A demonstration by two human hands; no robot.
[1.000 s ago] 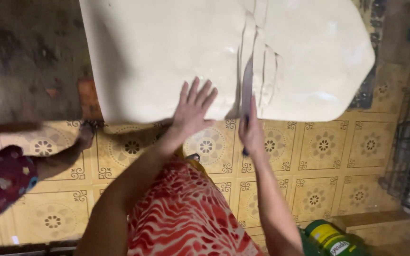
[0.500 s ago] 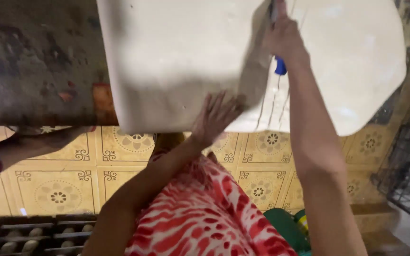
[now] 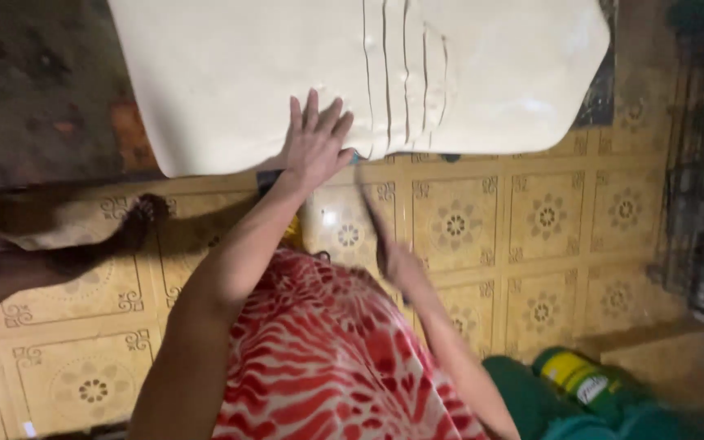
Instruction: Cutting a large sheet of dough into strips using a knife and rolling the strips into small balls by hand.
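Left hand (image 3: 313, 140) is pressed flat, fingers spread, on the near edge of the big pale cream dough sheet (image 3: 230, 73) with several long cuts in it, while the blurry right hand (image 3: 397, 262) grips a thin knife (image 3: 371, 213) over the yellow patterned floor tiles (image 3: 539, 220).

**One head camera, looking steeply down**

There is a single view, worn on the person's head and aimed almost straight down past the red-and-white patterned garment (image 3: 319, 358) to the yellow patterned floor tiles (image 3: 539, 220). It sits close: forearms fill the lower middle, and the pale dough sheet (image 3: 230, 73) runs off the top edge. No second view overlaps it.
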